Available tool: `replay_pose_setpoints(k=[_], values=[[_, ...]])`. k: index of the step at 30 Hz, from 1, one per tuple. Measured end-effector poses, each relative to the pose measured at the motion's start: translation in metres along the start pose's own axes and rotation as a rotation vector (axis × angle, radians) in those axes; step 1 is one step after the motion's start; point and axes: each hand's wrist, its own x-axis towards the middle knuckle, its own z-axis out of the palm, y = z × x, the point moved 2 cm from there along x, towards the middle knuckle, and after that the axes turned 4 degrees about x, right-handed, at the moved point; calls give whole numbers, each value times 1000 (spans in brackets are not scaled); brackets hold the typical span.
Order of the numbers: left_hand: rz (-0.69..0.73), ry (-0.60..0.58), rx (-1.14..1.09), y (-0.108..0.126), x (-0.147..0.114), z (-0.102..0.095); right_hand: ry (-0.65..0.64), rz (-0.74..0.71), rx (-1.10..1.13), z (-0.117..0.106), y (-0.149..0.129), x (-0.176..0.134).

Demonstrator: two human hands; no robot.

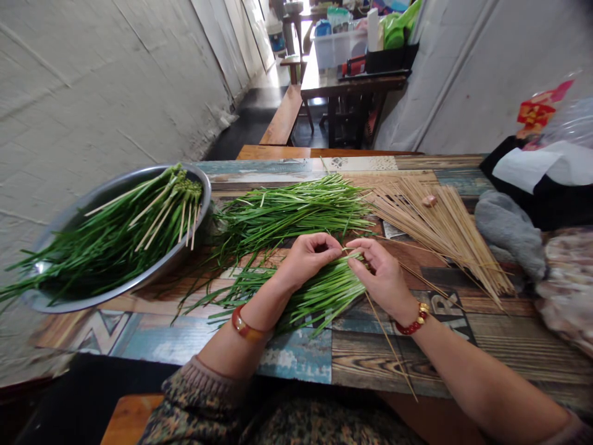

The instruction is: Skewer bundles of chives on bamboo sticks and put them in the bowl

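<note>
Prob. best to keep the pale ends of the near green stalks (319, 300) level & use a light pinch, as thin stems likely bruise. L hand (315, 254): thumb & forefinger tips pinched tog., item too small to ID; R hand (377, 269): fingers curled opp., grip can't tell. Stalks lie on bench (299, 358), under both hands, pale ends by R fingertips.

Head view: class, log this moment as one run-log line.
left hand: over greens | right hand: fingertips beside left's | metal basin: holds greens | thin sticks: piled on table
</note>
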Motion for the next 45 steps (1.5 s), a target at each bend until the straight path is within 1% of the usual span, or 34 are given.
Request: replay_pose_setpoints(k=[3, 6, 11, 14, 17, 21, 27, 29, 34, 37, 40, 45], values=[[-22, -52, -17, 0, -1, 1, 18, -21, -19, 0, 1, 1], [-23, -105, -24, 1, -2, 0, 8, -34, -28, -1, 2, 1], [44, -143, 67, 7, -1, -2, -42, -16, 14, -1, 5, 3], [64, -102, 100, 9, 0, -4, -40, -8, 49, -2, 3, 3], [17, -29, 68, 10, -1, -7, -38, -10, 86, -5, -3, 3], [-31, 29, 0, 11, -2, -13, -59, -10, 88, -9, -8, 3], [-60, 137, -58, 7, -1, -21, -218, 122, 26, -4, -1, 2], [-72, 152, -82, 5, 0, -21, -242, 130, 0, -1, 1, 0], [-95, 126, -159, 2, 0, -21, -231, 64, -20, 1, 0, -3], [-123, 55, -188, 1, -1, -21, -230, 44, -39, 1, -1, -4], [-115, 4, -126, 5, -2, -21, -224, 19, -68, 1, -2, -4], [-41, 14, 4, 11, -2, -24, -211, 50, -55, 2, -4, -3]])
